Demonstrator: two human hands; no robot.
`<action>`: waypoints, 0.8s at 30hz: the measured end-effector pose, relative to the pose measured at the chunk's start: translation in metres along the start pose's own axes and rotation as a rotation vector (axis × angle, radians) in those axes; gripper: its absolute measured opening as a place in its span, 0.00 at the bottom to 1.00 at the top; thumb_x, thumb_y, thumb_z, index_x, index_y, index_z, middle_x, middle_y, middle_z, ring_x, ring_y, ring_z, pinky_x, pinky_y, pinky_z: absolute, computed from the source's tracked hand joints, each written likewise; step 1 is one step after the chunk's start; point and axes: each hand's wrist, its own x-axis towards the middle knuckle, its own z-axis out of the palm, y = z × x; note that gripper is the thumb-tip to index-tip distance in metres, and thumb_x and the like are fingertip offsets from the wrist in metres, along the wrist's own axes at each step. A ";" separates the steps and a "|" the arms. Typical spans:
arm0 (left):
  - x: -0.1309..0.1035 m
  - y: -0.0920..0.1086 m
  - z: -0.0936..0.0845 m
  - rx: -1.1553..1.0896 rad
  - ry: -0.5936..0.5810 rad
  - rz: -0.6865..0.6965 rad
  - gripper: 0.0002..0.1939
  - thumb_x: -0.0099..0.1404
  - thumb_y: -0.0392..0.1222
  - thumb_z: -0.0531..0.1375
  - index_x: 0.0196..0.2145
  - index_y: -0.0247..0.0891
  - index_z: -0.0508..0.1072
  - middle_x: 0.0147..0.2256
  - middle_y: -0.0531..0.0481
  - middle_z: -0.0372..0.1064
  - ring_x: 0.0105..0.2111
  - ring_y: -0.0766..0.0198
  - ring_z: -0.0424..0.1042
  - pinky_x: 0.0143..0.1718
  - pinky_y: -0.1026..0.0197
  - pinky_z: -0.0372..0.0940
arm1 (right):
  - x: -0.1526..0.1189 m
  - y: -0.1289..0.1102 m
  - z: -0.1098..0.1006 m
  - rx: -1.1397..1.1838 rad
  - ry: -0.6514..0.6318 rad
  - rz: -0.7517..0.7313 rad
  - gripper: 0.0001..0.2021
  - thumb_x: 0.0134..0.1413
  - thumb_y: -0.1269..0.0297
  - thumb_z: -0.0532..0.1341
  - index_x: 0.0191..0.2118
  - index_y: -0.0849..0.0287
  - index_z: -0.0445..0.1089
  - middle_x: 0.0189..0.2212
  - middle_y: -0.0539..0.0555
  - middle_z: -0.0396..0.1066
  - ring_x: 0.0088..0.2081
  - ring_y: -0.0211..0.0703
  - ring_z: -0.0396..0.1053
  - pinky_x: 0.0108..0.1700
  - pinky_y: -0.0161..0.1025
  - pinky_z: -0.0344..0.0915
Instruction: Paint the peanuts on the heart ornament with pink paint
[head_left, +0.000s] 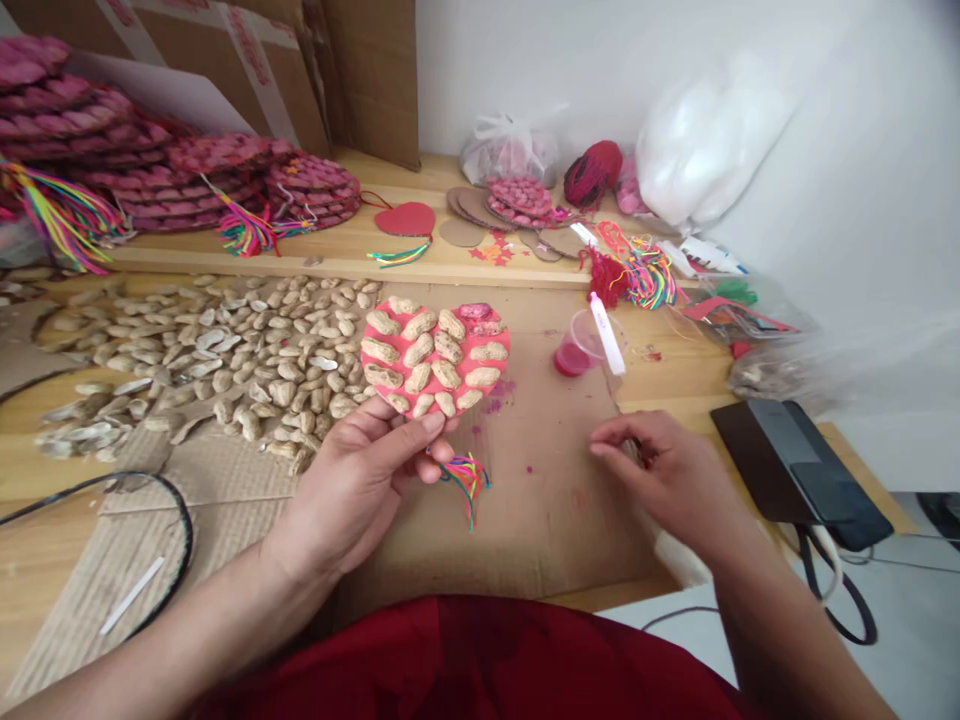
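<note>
My left hand (382,450) grips a red heart-shaped card (472,325) at its lower tip, thumb on the front. Rows of peanut shells (448,347) cover the card. Most are plain tan; one at the top right (475,311) is pink and the one below it is partly pink. A multicoloured thread tassel (470,478) hangs under the card. My right hand (660,470) hovers over the cardboard at the right, thumb and forefinger drawn together with nothing visible between them. Beyond it stands a clear cup of pink liquid (574,358), with a white labelled stick (607,335) leaning across its rim.
Loose peanut shells (262,350) spread across the left. Pink peanut-covered pieces (135,150) are stacked behind them. A wooden strip (337,267) crosses the table. Threads (649,275), yarn (592,173) and a white bag (690,140) lie behind; a phone (840,490) is at right.
</note>
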 end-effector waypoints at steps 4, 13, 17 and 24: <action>-0.001 0.001 0.002 -0.008 0.008 -0.006 0.06 0.60 0.33 0.70 0.34 0.33 0.78 0.29 0.52 0.75 0.24 0.71 0.72 0.20 0.74 0.67 | -0.012 -0.020 0.017 0.004 -0.075 -0.111 0.05 0.57 0.58 0.64 0.38 0.51 0.75 0.32 0.51 0.75 0.37 0.45 0.70 0.42 0.43 0.66; -0.008 0.002 0.000 0.044 -0.096 -0.098 0.07 0.62 0.38 0.70 0.35 0.35 0.77 0.26 0.49 0.79 0.14 0.78 0.65 0.16 0.79 0.61 | -0.010 -0.026 0.040 -0.087 -0.028 -0.114 0.07 0.62 0.63 0.60 0.31 0.55 0.69 0.30 0.51 0.73 0.37 0.45 0.66 0.43 0.43 0.62; -0.007 -0.002 0.001 0.036 -0.102 -0.161 0.08 0.60 0.38 0.72 0.34 0.36 0.77 0.28 0.49 0.79 0.19 0.74 0.72 0.19 0.78 0.65 | -0.002 -0.014 0.030 -0.149 0.032 -0.092 0.07 0.62 0.64 0.58 0.32 0.55 0.68 0.32 0.52 0.73 0.38 0.46 0.66 0.43 0.42 0.60; -0.006 -0.011 0.001 0.022 -0.058 -0.217 0.09 0.59 0.37 0.72 0.37 0.36 0.78 0.31 0.51 0.76 0.25 0.71 0.74 0.23 0.73 0.70 | 0.059 0.050 -0.017 -0.262 0.303 0.117 0.11 0.57 0.56 0.60 0.28 0.55 0.66 0.24 0.52 0.70 0.28 0.45 0.63 0.33 0.41 0.53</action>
